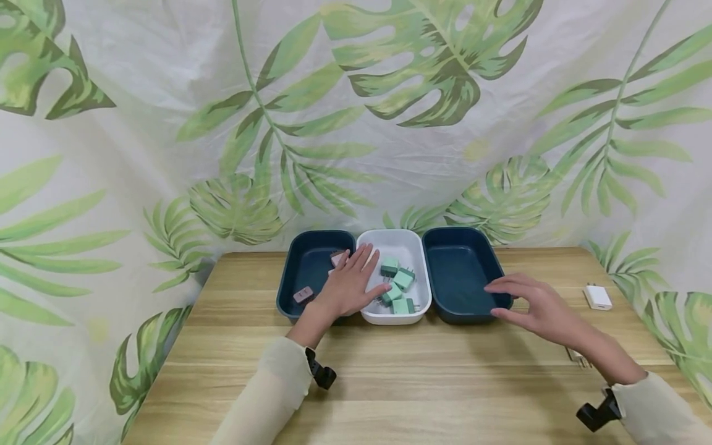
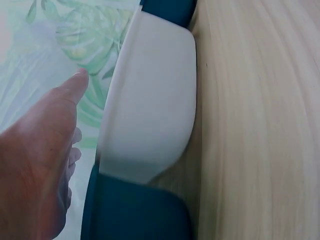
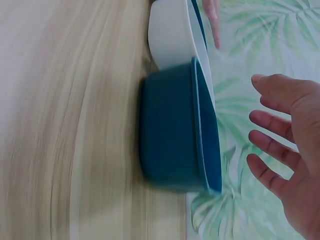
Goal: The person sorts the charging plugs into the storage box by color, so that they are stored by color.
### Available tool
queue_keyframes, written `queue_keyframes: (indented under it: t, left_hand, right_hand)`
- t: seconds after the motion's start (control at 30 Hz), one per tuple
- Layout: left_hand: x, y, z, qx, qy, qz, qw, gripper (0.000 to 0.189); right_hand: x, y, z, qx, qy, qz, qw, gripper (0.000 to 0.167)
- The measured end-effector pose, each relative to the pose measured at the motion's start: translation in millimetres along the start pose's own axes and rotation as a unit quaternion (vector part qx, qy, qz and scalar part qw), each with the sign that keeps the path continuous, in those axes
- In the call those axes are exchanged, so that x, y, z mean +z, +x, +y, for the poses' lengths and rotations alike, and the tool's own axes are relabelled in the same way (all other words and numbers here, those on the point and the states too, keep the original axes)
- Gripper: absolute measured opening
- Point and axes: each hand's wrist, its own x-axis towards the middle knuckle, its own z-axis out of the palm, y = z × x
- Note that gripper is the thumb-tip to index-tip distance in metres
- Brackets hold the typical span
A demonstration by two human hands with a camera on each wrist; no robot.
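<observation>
My left hand (image 1: 349,285), fingers straight and spread, hovers over the seam between the left dark blue bin (image 1: 283,290) and the white bin (image 1: 421,272). Several mint-green charger plugs (image 1: 403,279) lie in the white bin. In the left bin are a mauve plug (image 1: 303,295) and other pinkish ones, partly hidden by my left hand. My right hand (image 1: 542,309) is beside the front right corner of the right dark blue bin (image 1: 457,278), with thumb and fingers apart and nothing between them; the right wrist view also shows that bin (image 3: 170,130).
A white charger plug (image 1: 597,297) lies on the wooden table (image 1: 423,383) at the right. Another plug (image 1: 578,356) is partly hidden under my right forearm. Behind the bins hangs a leaf-patterned cloth (image 1: 434,167).
</observation>
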Motion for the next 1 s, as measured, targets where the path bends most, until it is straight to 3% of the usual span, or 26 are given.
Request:
queue_keyframes:
  t: [0.27, 0.53, 0.83, 1.0]
  left_hand:
    - [2.2, 8.9, 23.4, 0.02, -0.009, 0.004, 0.9998, 0.09]
    - [4.1, 19.9, 50.0, 0.034, -0.023, 0.005, 0.9991, 0.09]
    - [9.6, 32.6, 78.8, 0.034, -0.034, -0.005, 0.9988, 0.09]
    - [8.5, 38.4, 91.0, 0.035, -0.043, -0.003, 0.9985, 0.09]
  right_hand:
    - [-16, -20.8, 18, -0.014, 0.015, 0.015, 0.9997, 0.057]
    - [-27, -41.1, 32, -0.006, -0.004, 0.021, 0.9998, 0.06]
    - [-36, -64.7, 46, 0.028, -0.027, -0.003, 0.9992, 0.055]
    - [-40, -78.0, 54, 0.052, -0.005, -0.03, 0.9982, 0.057]
